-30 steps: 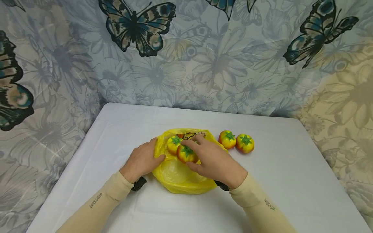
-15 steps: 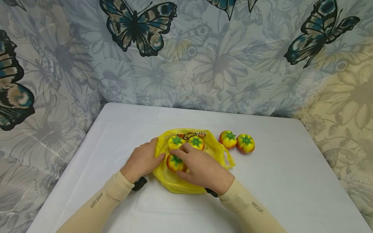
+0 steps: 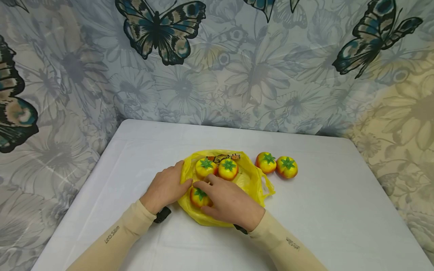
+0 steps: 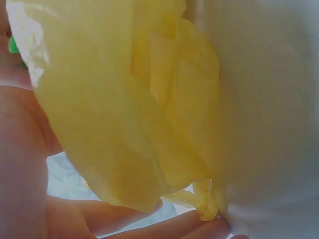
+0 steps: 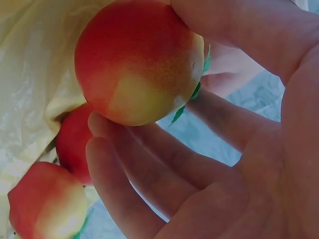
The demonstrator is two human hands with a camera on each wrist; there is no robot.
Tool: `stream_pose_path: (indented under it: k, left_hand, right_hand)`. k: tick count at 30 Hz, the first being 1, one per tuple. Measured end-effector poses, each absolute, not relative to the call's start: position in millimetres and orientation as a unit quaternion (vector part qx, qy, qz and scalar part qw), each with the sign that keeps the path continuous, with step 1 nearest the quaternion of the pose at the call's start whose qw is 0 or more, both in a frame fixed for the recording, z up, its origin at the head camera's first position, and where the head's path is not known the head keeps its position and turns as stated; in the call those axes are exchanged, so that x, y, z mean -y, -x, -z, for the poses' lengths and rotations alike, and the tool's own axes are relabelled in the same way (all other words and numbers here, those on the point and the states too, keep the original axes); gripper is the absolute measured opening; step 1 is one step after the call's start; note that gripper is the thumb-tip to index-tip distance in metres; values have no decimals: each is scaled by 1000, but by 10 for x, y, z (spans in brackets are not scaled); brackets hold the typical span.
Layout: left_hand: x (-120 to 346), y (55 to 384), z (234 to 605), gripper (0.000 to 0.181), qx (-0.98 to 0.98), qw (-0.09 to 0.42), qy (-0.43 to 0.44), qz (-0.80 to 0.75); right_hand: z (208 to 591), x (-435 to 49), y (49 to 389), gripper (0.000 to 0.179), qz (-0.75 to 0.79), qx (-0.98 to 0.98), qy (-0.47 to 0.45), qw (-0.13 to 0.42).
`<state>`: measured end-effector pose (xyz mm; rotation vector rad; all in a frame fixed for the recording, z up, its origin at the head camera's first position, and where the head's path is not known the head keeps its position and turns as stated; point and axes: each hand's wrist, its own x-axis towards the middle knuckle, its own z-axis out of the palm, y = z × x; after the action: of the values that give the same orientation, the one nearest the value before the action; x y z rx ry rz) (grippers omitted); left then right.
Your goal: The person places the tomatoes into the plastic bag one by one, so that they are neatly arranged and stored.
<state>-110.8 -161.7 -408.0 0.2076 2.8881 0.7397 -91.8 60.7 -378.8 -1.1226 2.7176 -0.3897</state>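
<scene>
A yellow plastic bag (image 3: 251,186) lies open-mouthed on the table. My left hand (image 3: 166,188) holds its left rim, thumb over the edge and fingers outside; in the left wrist view the bag's film (image 4: 109,114) hangs between them. With thumb and fingers, my right hand (image 3: 228,199) grips a red-and-yellow toy tomato (image 3: 198,198) with green leaves, over the near left part of the bag. Its red side (image 5: 137,64) fills the top of the right wrist view. Two similar toy tomatoes (image 3: 205,168) sit side by side at the back inside the bag.
Two more toy tomatoes (image 3: 287,168) stand on the white table (image 3: 339,203), just right of the bag. A bag handle (image 3: 269,188) loops out on that side. Behind the table hangs a cloth (image 3: 254,75) printed with butterflies and flowers.
My right hand has moved left and nearer with the toy tomato, uncovering another one at the back of the bag and the right handle. The left hand stays at the rim.
</scene>
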Motion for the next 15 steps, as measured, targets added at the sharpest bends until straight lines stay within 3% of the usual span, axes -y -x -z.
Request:
stream_pose_path:
  k: [15]
  left_hand:
    - [1616,1101,4081,73,-964,64,-76,-248]
  right_hand:
    - [3897,-583,915,53,128,-907,396,64]
